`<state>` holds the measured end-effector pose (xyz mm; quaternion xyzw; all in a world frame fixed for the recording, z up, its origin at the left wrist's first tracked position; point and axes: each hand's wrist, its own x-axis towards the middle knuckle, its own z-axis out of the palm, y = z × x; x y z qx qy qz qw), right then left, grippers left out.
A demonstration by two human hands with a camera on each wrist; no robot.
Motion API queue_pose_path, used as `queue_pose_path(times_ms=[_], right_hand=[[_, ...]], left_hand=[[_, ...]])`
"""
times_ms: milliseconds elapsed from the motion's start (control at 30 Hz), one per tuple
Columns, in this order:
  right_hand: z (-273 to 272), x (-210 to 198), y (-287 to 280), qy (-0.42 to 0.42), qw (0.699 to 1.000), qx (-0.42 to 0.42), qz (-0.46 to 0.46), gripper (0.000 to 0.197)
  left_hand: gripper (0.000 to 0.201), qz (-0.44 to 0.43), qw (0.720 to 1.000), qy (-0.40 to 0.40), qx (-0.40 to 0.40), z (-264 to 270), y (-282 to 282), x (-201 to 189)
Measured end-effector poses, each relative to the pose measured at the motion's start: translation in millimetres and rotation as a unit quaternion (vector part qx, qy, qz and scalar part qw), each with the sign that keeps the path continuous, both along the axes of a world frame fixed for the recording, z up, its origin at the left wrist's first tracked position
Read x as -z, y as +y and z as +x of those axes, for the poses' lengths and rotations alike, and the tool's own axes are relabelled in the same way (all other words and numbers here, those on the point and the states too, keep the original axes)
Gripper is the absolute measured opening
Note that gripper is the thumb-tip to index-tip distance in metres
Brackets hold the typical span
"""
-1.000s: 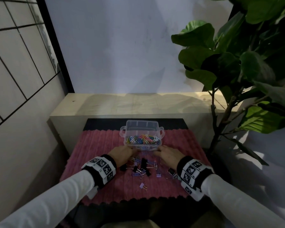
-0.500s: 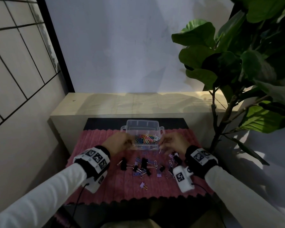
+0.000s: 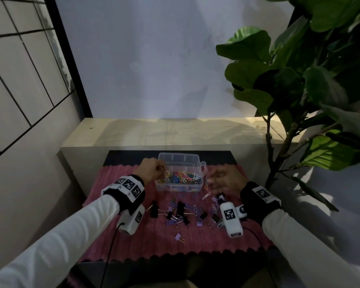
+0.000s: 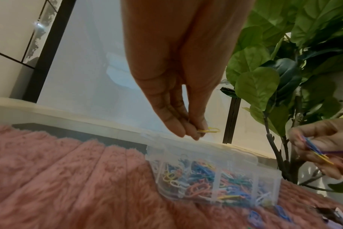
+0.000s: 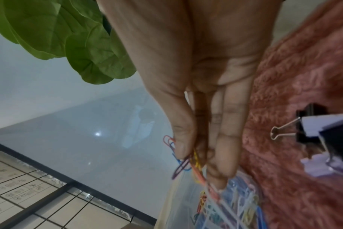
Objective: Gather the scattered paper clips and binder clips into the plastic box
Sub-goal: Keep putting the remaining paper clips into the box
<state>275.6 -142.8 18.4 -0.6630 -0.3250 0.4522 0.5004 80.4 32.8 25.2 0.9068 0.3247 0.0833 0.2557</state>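
Observation:
A clear plastic box (image 3: 195, 161) (image 4: 213, 178) (image 5: 233, 207) holding many coloured paper clips sits on the pink mat (image 3: 133, 242). My left hand (image 3: 152, 170) (image 4: 194, 131) hovers over the box's left rim and pinches a yellow paper clip (image 4: 209, 130). My right hand (image 3: 222, 179) (image 5: 198, 156), just right of the box, pinches a bunch of coloured paper clips (image 5: 186, 161) (image 4: 315, 150). Black and purple binder clips (image 3: 180, 208) and loose paper clips (image 3: 205, 196) lie scattered on the mat in front of the box.
A pale wooden ledge (image 3: 175, 132) runs behind the mat. A large leafy plant (image 3: 299, 80) stands at the right, its stem (image 3: 268, 146) near my right hand. A tiled wall (image 3: 19, 100) closes the left side. A lone purple binder clip (image 3: 178, 238) lies nearer the mat's front.
Both hands have lifted off the pile on the mat with clips pinched in their fingers and moved up and forward to the box.

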Motion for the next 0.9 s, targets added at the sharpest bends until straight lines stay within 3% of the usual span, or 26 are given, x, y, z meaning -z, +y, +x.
queue_pose_path(times_ms=[200, 333, 467, 567, 633, 700, 767, 833, 900], right_hand=[[4, -7, 3, 0.036, 0.999, 0.031, 0.012, 0.014], [3, -18, 19, -0.035, 0.996, 0.057, 0.06, 0.007], [7, -18, 45, -0.049, 0.994, 0.061, 0.074, 0.011], [1, -15, 59, -0.123, 0.992, 0.024, 0.017, 0.007], [-7, -14, 64, -0.211, 0.977, -0.026, -0.021, 0.008], [-15, -16, 63, -0.32, 0.941, -0.09, -0.058, 0.017], [-21, -19, 55, -0.391, 0.914, -0.097, -0.05, 0.018], [-26, -20, 40, -0.409, 0.907, -0.094, -0.022, 0.016], [-32, -15, 26, -0.428, 0.887, -0.173, -0.029, 0.016]], left_hand=[[0.018, -0.01, 1.0, -0.009, -0.008, 6, 2, -1], [0.022, 0.0, 0.999, 0.03, 0.036, 6, -4, -1], [0.031, 0.028, 0.998, -0.033, 0.042, -5, -7, -2], [0.026, 0.029, 0.996, -0.065, 0.055, -18, -13, -2], [0.022, 0.024, 0.995, -0.02, 0.098, -26, -17, 1], [0.022, 0.004, 0.986, 0.066, 0.155, -32, -24, 6], [0.024, -0.008, 0.975, 0.118, 0.189, -34, -32, 15], [0.026, 0.0, 0.973, 0.109, 0.202, -33, -38, 23], [0.028, 0.025, 0.974, 0.082, 0.209, -29, -41, 33]])
